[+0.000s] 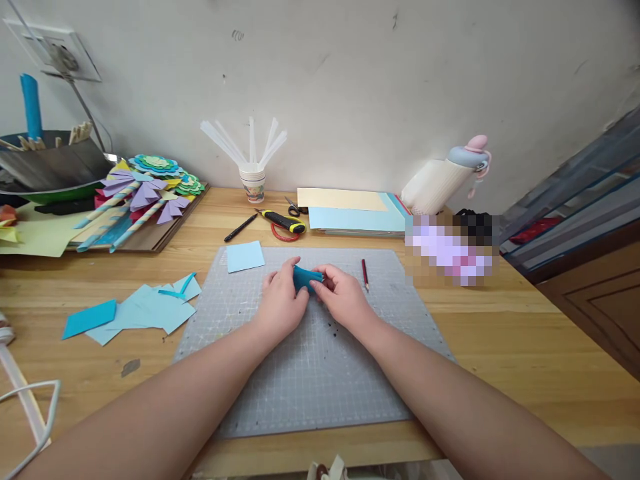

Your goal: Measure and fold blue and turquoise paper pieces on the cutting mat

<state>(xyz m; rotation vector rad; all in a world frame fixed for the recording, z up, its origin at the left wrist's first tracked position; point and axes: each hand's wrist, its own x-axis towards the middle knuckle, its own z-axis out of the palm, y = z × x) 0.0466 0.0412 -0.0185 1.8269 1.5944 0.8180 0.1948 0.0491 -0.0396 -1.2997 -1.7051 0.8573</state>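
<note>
My left hand [281, 303] and my right hand [344, 298] meet over the grey cutting mat [310, 373], fingers closed on a small folded piece of teal paper [305, 277] held between them. The paper sits just above the mat's far half. A light blue paper square [245, 256] lies on the mat's far left corner. A red pencil [365, 275] lies on the mat to the right of my right hand.
Blue paper scraps [135, 310] lie left of the mat. Behind it are a yellow utility knife [283, 221], scissors [295, 208], a black pen [241, 227], a cup of white strips [253, 180], stacked coloured paper [353, 210], paper flowers [150, 183] and a bottle [450, 177]. White cable [25, 407] lies front left.
</note>
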